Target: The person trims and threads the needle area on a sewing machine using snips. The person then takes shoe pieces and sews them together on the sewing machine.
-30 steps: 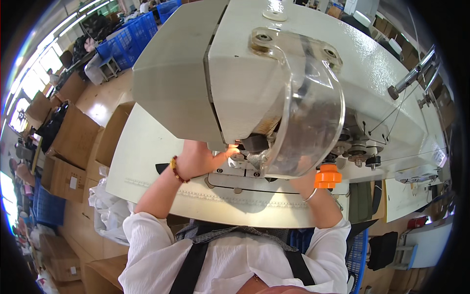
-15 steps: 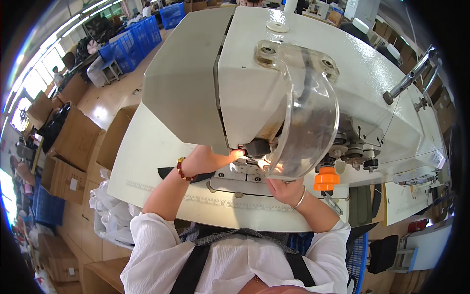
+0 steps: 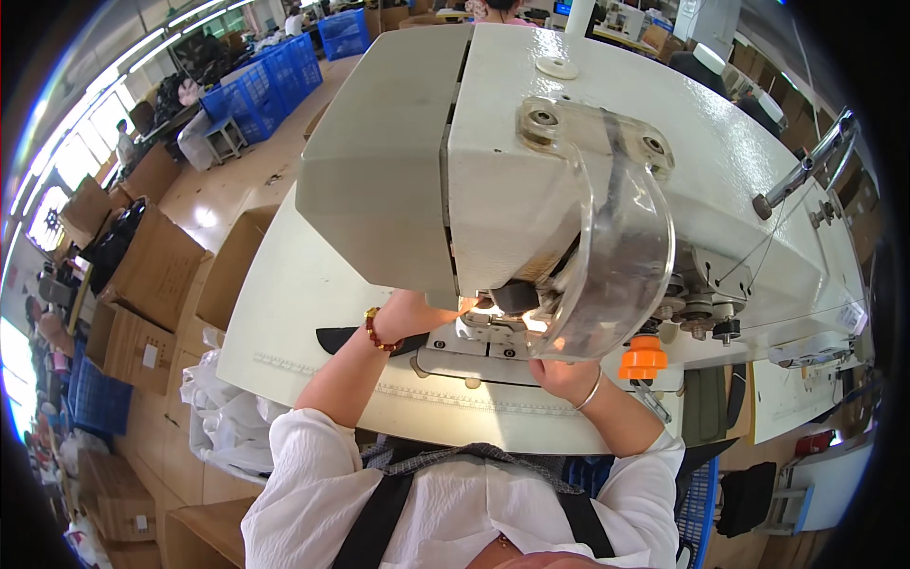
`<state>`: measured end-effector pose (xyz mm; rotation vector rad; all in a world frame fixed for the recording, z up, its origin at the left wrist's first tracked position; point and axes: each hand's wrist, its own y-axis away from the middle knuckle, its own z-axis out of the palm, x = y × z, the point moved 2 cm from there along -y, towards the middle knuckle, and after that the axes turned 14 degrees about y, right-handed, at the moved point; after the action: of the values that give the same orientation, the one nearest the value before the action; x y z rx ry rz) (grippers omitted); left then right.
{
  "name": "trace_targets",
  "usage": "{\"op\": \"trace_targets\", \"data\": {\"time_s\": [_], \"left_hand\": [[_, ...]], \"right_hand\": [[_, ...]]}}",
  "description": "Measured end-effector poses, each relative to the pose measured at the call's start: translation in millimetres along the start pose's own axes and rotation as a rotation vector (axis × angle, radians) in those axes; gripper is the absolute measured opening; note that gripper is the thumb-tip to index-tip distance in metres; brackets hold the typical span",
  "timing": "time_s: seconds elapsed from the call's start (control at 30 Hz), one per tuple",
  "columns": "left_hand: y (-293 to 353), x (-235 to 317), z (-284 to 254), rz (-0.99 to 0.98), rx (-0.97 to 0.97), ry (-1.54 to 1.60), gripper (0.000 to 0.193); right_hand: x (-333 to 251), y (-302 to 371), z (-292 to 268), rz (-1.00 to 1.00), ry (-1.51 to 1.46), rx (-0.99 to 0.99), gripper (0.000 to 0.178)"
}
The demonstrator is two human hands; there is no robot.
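A large white sewing machine [image 3: 512,85] stands in front of me, with a clear curved guard [image 3: 626,266] over its needle area. My left hand [image 3: 414,318] reaches under the front of the machine head, its fingers drawn together beside the lit needle area; their tips are partly hidden. My right hand [image 3: 567,377] is just below the guard, fingers bent inward and partly covered by it. What either hand pinches is too small or hidden to make out. A dark flat piece [image 3: 332,339] lies on the white table [image 3: 275,313] under my left wrist.
An orange knob [image 3: 644,357] hangs right of the guard. A ruler strip [image 3: 455,402] runs along the table's front. White plastic bags [image 3: 227,408] and cardboard boxes [image 3: 152,275] stand left. Dark green fabric [image 3: 705,406] lies right, above a blue basket [image 3: 699,503].
The whole view has shifted slightly, so the machine and both hands appear lower and farther right. Both hands stay at the needle area, with little movement relative to the machine.
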<state>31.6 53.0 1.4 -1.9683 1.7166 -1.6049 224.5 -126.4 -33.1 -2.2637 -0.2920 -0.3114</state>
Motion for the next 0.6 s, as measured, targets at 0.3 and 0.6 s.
{"op": "trace_targets", "data": {"time_s": [0.3, 0.6], "left_hand": [[-6, 14, -3, 0.113, 0.078, 0.177, 0.035], [-12, -28, -33, -0.287, -0.013, 0.075, 0.033]], "right_hand": [[-3, -17, -19, -0.002, 0.096, 0.06, 0.033], [-4, -55, -86, 0.099, -0.481, 0.056, 0.04]]}}
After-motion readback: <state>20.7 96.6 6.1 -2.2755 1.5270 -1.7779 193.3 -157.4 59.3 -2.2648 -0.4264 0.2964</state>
